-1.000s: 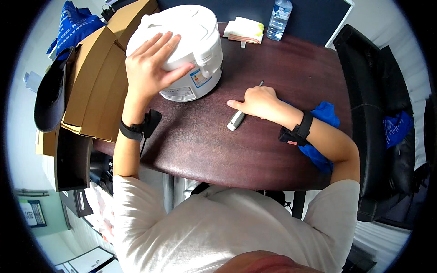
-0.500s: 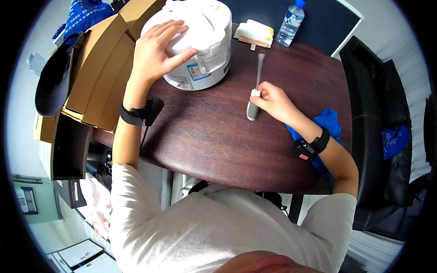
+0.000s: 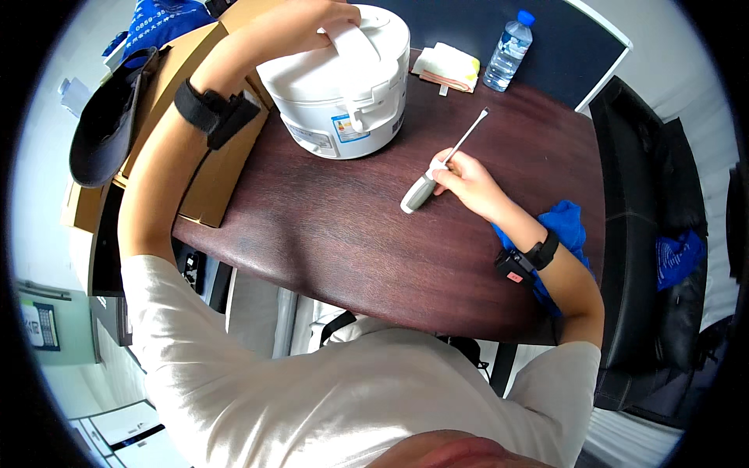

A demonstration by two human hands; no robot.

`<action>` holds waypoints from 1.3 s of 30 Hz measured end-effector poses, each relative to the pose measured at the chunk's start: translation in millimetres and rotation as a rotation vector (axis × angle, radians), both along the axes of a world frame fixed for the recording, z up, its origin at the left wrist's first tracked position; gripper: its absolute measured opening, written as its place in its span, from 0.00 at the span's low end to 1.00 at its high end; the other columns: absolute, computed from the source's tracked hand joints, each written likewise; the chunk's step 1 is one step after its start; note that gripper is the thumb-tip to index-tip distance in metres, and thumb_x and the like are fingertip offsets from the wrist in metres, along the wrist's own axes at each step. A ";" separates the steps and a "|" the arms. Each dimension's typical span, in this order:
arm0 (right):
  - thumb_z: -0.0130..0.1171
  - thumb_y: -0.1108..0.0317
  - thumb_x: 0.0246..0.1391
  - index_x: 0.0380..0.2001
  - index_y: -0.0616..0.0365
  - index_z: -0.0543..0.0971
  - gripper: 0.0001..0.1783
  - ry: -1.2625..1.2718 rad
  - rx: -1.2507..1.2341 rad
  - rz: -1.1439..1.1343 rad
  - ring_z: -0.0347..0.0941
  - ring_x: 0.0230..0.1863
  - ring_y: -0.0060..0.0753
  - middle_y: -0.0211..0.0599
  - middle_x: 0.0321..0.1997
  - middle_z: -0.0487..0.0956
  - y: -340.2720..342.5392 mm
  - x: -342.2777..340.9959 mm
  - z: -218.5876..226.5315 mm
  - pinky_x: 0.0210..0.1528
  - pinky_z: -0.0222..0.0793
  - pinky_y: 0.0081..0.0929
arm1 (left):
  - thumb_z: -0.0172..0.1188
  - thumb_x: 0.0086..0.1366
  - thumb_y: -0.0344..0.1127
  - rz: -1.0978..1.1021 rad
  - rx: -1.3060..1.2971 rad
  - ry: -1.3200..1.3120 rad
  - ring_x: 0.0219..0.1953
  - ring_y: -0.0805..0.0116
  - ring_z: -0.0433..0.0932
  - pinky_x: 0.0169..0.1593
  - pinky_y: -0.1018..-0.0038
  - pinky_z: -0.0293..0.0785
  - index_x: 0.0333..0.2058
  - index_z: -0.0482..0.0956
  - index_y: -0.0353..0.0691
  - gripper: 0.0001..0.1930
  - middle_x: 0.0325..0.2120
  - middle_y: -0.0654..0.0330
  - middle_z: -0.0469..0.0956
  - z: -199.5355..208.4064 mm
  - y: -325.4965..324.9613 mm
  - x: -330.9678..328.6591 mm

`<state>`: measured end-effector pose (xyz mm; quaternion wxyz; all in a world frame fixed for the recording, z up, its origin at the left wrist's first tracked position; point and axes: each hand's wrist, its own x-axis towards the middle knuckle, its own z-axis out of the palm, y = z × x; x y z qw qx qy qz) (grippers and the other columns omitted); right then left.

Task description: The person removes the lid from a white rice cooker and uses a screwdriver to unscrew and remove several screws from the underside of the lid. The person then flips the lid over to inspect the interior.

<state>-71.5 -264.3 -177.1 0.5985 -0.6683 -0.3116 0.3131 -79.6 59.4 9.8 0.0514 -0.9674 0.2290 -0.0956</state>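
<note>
A white rice cooker point(image 3: 312, 113) stands upright at the back left of the table. My left hand point(image 3: 316, 25) reaches over its top, with fingers closed around the white carrying handle point(image 3: 353, 48); part of the grip is hidden by the hand itself. To the cooker's right, my right hand point(image 3: 468, 181) pinches a flathead screwdriver point(image 3: 419, 193) where its grey-and-white grip meets the shaft. The metal tip points away and to the right, above the tabletop, apart from the cooker.
Behind the screwdriver lie a folded cloth point(image 3: 449, 65) and a water bottle point(image 3: 509, 51), before a dark panel point(image 3: 558, 47). Cardboard boxes point(image 3: 214, 183) and a black cap point(image 3: 109, 129) crowd the left. A blue cloth point(image 3: 563, 222) is beside my right forearm; a black sofa point(image 3: 632, 257) stands right.
My left hand has gone from lying spread on the lid to gripping the handle farther back. The screwdriver has tilted, its tip swinging right and its grip left. The cooker stays in place.
</note>
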 end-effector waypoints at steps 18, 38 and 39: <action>0.55 0.70 0.59 0.35 0.62 0.72 0.07 -0.092 0.184 -0.106 0.74 0.37 0.22 0.31 0.33 0.76 -10.1 -6.6 15.2 0.40 0.70 0.20 | 0.56 0.56 0.31 0.062 -1.322 -0.254 0.35 0.56 0.77 0.36 0.68 0.72 0.37 0.72 0.34 0.11 0.32 0.51 0.76 31.8 -8.0 -107.2; 0.47 0.62 0.64 0.45 0.60 0.67 0.13 0.151 0.245 -0.308 0.66 0.17 0.16 0.31 0.29 0.67 -99.9 -52.7 85.8 0.15 0.61 0.15 | 0.56 0.60 0.38 -0.067 -2.131 0.444 0.32 0.64 0.78 0.27 0.73 0.75 0.42 0.69 0.33 0.17 0.33 0.53 0.75 -67.7 -152.4 -95.3; 0.47 0.62 0.64 0.45 0.60 0.67 0.13 0.134 0.245 -0.314 0.66 0.17 0.16 0.31 0.29 0.68 -103.3 -53.2 83.0 0.15 0.61 0.15 | 0.56 0.60 0.38 -0.051 -2.094 0.464 0.32 0.64 0.78 0.26 0.73 0.75 0.43 0.69 0.33 0.17 0.33 0.53 0.75 -67.4 -158.4 -90.4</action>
